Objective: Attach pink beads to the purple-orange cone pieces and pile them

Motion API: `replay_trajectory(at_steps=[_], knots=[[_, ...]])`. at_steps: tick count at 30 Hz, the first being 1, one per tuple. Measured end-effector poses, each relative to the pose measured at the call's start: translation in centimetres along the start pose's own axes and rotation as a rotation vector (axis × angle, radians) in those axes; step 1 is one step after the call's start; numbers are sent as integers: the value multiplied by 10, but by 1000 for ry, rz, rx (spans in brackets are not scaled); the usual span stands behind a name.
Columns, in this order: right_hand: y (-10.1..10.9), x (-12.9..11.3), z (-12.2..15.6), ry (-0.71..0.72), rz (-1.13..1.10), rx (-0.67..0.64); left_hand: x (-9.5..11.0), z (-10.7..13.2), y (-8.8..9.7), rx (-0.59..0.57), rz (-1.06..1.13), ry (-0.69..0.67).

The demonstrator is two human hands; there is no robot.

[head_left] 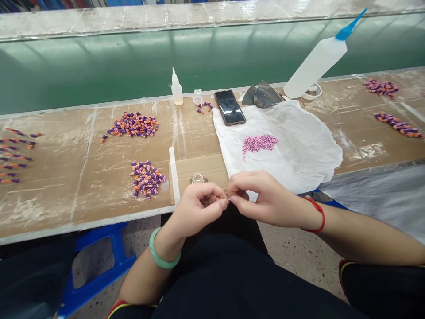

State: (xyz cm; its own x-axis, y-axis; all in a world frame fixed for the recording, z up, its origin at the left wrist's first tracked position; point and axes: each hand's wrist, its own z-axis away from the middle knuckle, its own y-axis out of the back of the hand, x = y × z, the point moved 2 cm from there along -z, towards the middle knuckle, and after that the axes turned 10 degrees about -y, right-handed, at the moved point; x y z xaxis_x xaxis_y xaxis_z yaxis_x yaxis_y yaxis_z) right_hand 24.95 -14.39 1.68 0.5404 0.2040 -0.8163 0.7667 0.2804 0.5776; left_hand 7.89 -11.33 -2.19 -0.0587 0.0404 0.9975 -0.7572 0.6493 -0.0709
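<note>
At the lower centre of the frame, the left hand pinched a small orange piece between thumb and curled fingers, while the right hand met it from the right, its thumb and forefinger drawn together close to the left fingertips — whatever lay between them was too small to make out. A green bangle circled the left wrist, and a red cord the right. Just beyond the left hand, a small glass jar stood on a piece of cardboard, with a white strip along its left side. On the table, two heaps of purple and orange pieces lay left of centre, an upper heap and a lower heap; more pieces were set out in rows at the left edge. Right of centre, a white cloth bore a patch of tiny pink pieces, with a phone resting at its upper left corner. Along the far edge stood a small dropper bottle and — towards the upper right — a large white bottle, tilted in the frame, with a blue nozzle, beside a roll of tape.
</note>
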Motion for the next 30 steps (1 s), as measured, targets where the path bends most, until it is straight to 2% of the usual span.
replay_trajectory(at_steps=[7, 17, 23, 26, 30], knots=[[-7, 1, -3, -35, -55, -22, -2, 2, 7, -18, 61, 61], [-10, -4, -10, -29, -33, -40, 1, 3, 16, -11, 110, 24], [-6, -7, -22, 55, 101, -25, -4, 19, 36, 136, 79, -32], [-3, 0, -39, 87, 216, -49, -12, 28, 47, 225, 8, -33], [-6, 12, -70, 60, 393, -146, -21, 32, 56, 308, -28, -39]])
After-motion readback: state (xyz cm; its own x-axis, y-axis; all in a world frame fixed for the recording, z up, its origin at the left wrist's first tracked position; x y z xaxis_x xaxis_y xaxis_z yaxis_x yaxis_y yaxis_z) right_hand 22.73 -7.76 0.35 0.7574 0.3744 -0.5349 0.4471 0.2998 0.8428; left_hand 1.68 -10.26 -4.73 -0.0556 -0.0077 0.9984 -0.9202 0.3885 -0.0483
